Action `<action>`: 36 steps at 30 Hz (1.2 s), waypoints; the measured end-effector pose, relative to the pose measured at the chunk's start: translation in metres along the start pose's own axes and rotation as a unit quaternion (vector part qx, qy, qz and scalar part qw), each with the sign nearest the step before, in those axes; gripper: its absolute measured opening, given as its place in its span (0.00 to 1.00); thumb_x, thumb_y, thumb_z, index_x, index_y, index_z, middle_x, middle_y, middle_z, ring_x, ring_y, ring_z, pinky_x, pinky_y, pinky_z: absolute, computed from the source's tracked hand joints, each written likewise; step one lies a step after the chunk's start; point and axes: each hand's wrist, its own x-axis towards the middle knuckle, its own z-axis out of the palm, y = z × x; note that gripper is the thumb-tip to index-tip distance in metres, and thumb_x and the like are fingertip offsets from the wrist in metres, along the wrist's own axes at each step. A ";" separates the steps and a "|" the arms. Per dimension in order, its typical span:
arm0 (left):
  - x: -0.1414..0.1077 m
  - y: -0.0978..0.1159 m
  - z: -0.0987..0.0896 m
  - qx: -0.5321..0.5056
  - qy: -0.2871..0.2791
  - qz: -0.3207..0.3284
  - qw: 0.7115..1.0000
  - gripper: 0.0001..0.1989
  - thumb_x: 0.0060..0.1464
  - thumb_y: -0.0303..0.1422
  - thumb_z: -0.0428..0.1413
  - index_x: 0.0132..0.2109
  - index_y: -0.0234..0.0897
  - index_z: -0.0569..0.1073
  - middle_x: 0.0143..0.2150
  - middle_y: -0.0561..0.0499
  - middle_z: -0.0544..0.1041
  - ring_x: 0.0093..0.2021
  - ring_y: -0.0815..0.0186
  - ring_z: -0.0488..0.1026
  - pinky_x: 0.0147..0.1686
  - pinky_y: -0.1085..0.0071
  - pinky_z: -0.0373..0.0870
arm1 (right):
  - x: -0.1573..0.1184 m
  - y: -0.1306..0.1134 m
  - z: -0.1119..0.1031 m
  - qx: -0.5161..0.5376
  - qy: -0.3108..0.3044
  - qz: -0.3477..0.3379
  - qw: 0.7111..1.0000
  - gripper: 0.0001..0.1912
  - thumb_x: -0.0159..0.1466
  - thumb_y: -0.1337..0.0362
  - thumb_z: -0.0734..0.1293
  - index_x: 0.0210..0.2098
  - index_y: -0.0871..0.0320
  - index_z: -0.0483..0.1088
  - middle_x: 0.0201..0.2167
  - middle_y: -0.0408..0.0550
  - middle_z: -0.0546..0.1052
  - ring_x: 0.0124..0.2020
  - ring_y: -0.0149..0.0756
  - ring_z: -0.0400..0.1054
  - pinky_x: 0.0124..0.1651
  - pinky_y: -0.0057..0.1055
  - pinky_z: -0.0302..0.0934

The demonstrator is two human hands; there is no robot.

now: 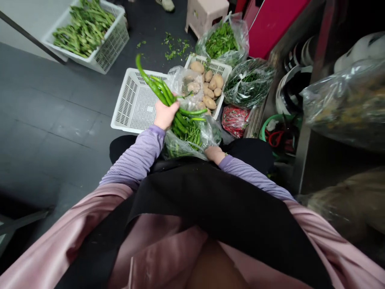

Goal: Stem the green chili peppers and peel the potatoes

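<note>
Far left, basket of green stalks. Nearer, white basket on the floor. Left hand closed round a bunch of long green peppers, tips toward far left, above the clear bag. Step, as judged: handling the bunch at the bag; moving it calls for a firm, gentle grip. Right hand touches the bag's near right edge; finger closure hidden, cannot tell. Potatoes beyond; bagged red peppers farther right. No readable writing.
</note>
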 end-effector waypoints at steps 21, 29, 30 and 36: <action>0.009 -0.029 -0.004 -0.178 0.059 -0.140 0.972 0.12 0.43 0.31 0.64 0.36 0.36 0.71 0.34 0.49 0.76 0.39 0.61 0.77 0.45 0.61 0.79 | 0.000 -0.056 -0.057 0.181 0.144 -0.060 0.971 0.16 0.69 0.56 0.64 0.44 0.61 0.76 0.40 0.50 0.80 0.40 0.38 0.72 0.46 0.31 0.64; 0.012 -0.021 0.001 -0.144 0.080 -0.100 0.981 0.14 0.46 0.34 0.66 0.38 0.37 0.71 0.38 0.48 0.76 0.46 0.58 0.77 0.48 0.63 0.77 | 0.001 -0.052 -0.058 0.122 0.238 0.030 0.963 0.18 0.73 0.59 0.55 0.44 0.59 0.74 0.46 0.58 0.80 0.49 0.46 0.72 0.55 0.36 0.62; 0.015 -0.021 -0.002 -0.161 0.077 -0.106 0.978 0.14 0.46 0.34 0.66 0.38 0.37 0.71 0.37 0.49 0.76 0.44 0.59 0.77 0.47 0.63 0.77 | 0.001 -0.049 -0.057 0.140 0.244 0.006 0.960 0.17 0.73 0.60 0.55 0.43 0.59 0.74 0.45 0.57 0.80 0.48 0.45 0.72 0.55 0.35 0.62; 0.038 -0.018 -0.029 -0.296 0.042 -0.180 0.937 0.15 0.45 0.33 0.67 0.38 0.39 0.70 0.26 0.54 0.69 0.29 0.64 0.73 0.35 0.64 0.78 | -0.009 -0.018 -0.052 0.315 0.306 -0.238 0.866 0.17 0.70 0.52 0.61 0.30 0.56 0.67 0.30 0.47 0.73 0.36 0.37 0.67 0.47 0.34 0.63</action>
